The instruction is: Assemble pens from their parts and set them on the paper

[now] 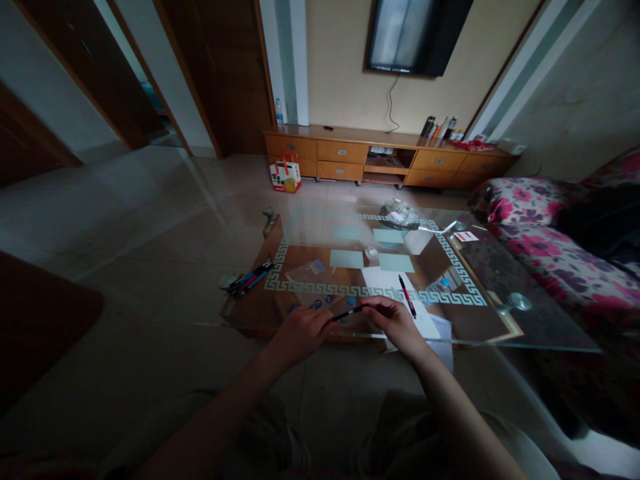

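Note:
My left hand (300, 331) and my right hand (397, 325) both grip one thin black pen (349, 313), one at each end, just above the near edge of the glass coffee table (530, 327). A red and black pen (407, 296) lies on white paper (383, 277) just beyond my right hand. A bundle of several pens (249, 279) rests at the table's left edge. Small blue caps (316, 305) lie near my left hand.
Pale green cards (347, 259) and a clear plastic bag (306, 271) lie on the glass. A crumpled bag (399, 214) sits at the far side. A floral sofa (555, 247) stands at right, a wooden TV cabinet (385, 157) beyond, tiled floor at left.

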A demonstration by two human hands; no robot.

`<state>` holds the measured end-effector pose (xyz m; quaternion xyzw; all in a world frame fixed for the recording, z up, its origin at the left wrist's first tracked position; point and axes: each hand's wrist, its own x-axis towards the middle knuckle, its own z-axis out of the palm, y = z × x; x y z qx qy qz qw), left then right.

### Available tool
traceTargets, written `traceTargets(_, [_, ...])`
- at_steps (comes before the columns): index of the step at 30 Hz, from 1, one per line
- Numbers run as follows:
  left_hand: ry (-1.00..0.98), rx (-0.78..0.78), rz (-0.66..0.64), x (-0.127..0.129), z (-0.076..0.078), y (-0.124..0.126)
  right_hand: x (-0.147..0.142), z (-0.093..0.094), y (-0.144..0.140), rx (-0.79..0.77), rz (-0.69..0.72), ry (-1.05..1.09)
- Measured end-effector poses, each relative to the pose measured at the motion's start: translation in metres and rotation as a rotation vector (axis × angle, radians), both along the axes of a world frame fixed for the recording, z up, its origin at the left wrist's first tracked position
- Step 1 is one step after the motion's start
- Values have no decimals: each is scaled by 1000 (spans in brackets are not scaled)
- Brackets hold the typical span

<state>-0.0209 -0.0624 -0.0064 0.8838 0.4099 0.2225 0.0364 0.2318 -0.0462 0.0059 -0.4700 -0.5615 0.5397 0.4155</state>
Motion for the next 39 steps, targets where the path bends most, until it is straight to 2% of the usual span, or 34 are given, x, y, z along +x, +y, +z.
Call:
traceTargets(4, [-5,36,39,-1,-1,0,11,-3,7,-3,-164,12])
traceTargets(8, [-10,47,56,-3,-1,-1,36,2,18,103,-312,-191])
traceTargets(13, [-25,45,58,-5,0,-2,63,3,23,241,-251,-734])
traceTargets(17, [-31,46,47,-5,0,-2,68,-8,21,261,-156,-938])
traceTargets(23, [-29,28,34,-4,-1,-1,67,-15,21,219,-80,-991])
traceTargets(39, [-27,49,18,-4,-2,1,65,-16,17,217,-57,-1067])
